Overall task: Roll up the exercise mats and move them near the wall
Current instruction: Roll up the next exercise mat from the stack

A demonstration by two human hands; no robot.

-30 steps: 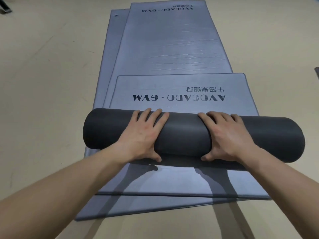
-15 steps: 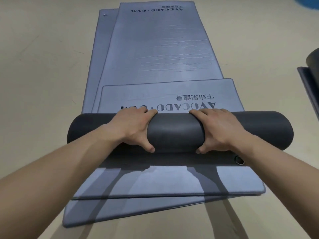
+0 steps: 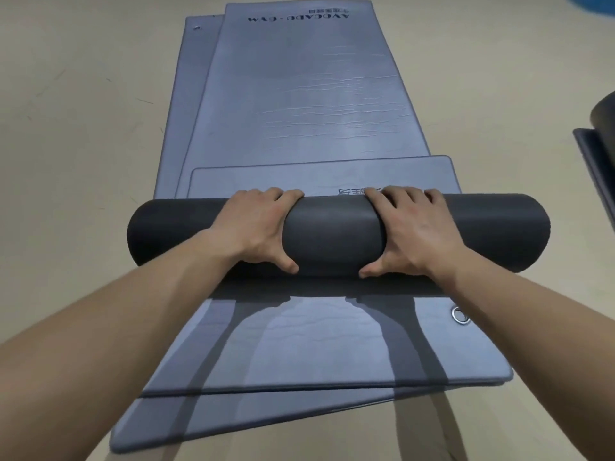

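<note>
The dark grey rolled mat (image 3: 332,234) is seen to be of matt, smooth, foam-like material. The flat blue-grey mats (image 3: 299,94) beneath it are finished with a faint sheen, and fine wrinkles are shown across the far part. A shiny round metal eyelet (image 3: 461,316) is set near the right edge. The beige floor (image 3: 83,128) is smooth, matt and lightly scuffed.

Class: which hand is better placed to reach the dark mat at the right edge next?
Right, probably: the right hand grips the roll nearer that dark mat; the left hand is farther.
</note>
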